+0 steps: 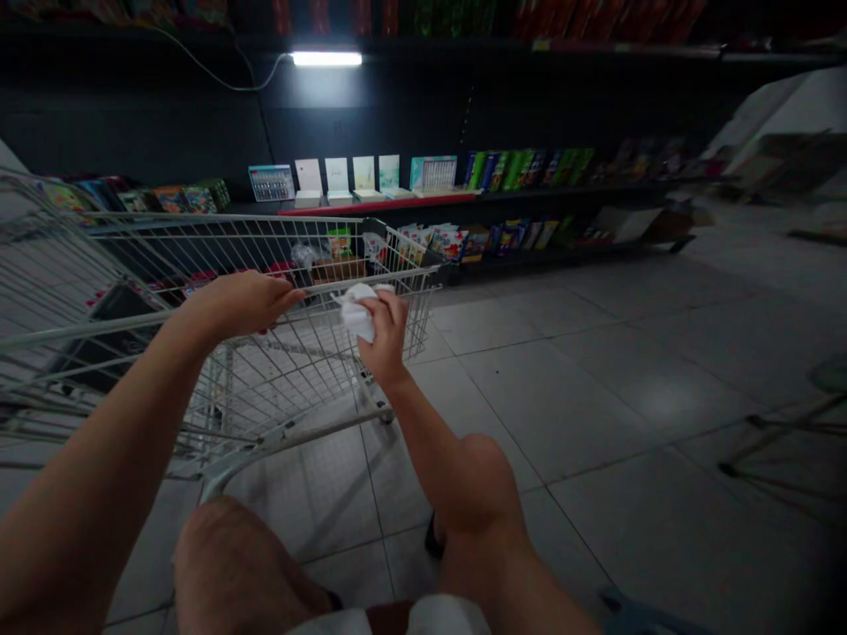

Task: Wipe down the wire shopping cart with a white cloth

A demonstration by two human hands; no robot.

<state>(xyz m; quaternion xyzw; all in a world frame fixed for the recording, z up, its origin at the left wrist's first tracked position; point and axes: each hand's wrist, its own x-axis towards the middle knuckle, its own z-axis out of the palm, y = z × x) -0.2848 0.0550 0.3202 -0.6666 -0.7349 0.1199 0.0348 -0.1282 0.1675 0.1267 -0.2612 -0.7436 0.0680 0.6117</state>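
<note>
Two bare hands are at the shopping cart (318, 431), a pale wire one standing sideways across the view. The right hand (387, 331) is closed around a crumpled white cloth (359, 310), its fingers bent over the bunched fabric; the cloth is at the cart's top rail (112, 328), close to the corner at the right end. The left hand (248, 300) lies palm down over the same rail, a little to the left of the cloth, with its fingers loosely bent; its underside is hidden, so I cannot tell how firmly it grips, if at all. Below the right hand, a caster wheel (385, 416) sits under the cart's lower frame, on the grey tiled floor (595, 388). The person's bare knee (228, 547) is beneath the left forearm. Behind the cart stands a dark shelf (377, 207) with a red edge strip, carrying pale upright boxes (339, 176) and a row of green and blue tubes (513, 169). Colourful packets (450, 242) fill part of the level below, and a lit lamp (326, 59) shines above
</note>
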